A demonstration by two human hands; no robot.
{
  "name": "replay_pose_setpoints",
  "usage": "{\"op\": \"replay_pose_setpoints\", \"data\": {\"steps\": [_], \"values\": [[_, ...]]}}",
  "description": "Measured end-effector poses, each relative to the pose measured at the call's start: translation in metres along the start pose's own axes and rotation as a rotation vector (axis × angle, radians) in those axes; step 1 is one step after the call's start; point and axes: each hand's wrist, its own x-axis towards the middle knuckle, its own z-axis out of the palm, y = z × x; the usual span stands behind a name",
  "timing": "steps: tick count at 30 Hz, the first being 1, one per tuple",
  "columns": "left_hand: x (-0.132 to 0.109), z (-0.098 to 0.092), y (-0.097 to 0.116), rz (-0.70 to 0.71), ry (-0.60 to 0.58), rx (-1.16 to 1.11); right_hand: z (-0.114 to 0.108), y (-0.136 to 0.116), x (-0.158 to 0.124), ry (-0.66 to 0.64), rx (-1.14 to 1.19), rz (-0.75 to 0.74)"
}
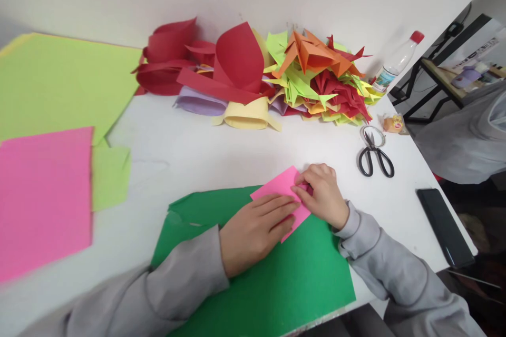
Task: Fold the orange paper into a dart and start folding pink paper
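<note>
A small sheet of pink paper [277, 184] lies at an angle over the far part of a green sheet [284, 279]. Across the pink paper rests my left hand [256, 229], flat, its fingers stretched out and pressing on it. My right hand [322, 195] pinches the paper's right side between thumb and fingers. Part of that corner is hidden behind the fingers, so I cannot make out how it is folded.
Folded paper pieces [316, 79] and curled red paper [241, 58] are heaped against the wall. Scissors [375, 155], a tape roll [379, 136], a bottle [395, 66] and a phone [445, 226] are on the right. Pink sheets [47, 200] and lime sheets [59, 84] lie left.
</note>
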Motion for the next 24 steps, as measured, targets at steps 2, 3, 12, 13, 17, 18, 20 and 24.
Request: {"op": "replay_pose_setpoints", "data": {"steps": [2, 3, 12, 13, 17, 18, 20, 24], "values": [[-0.003, 0.001, -0.001, 0.004, -0.026, -0.001, 0.000, 0.000, 0.000, -0.007, -0.007, 0.000], [-0.004, 0.001, -0.002, 0.002, -0.041, -0.015, 0.000, 0.000, -0.001, -0.009, -0.013, 0.000], [-0.011, -0.001, -0.009, 0.051, -0.181, -0.057, -0.001, 0.000, -0.006, 0.014, -0.101, 0.007], [-0.011, -0.001, -0.008, 0.054, -0.205, -0.048, -0.002, 0.000, -0.007, 0.004, -0.089, -0.006], [-0.012, -0.002, -0.004, 0.052, -0.248, -0.034, -0.007, 0.007, -0.012, -0.004, -0.041, 0.002], [-0.011, -0.002, -0.003, 0.051, -0.245, -0.029, -0.008, 0.008, -0.013, 0.005, -0.042, 0.025], [-0.009, -0.002, -0.001, 0.052, -0.235, -0.013, -0.010, 0.011, -0.014, 0.011, -0.041, 0.064], [-0.005, -0.002, 0.002, 0.072, -0.209, 0.011, -0.011, 0.015, -0.009, -0.016, -0.026, 0.086]]}}
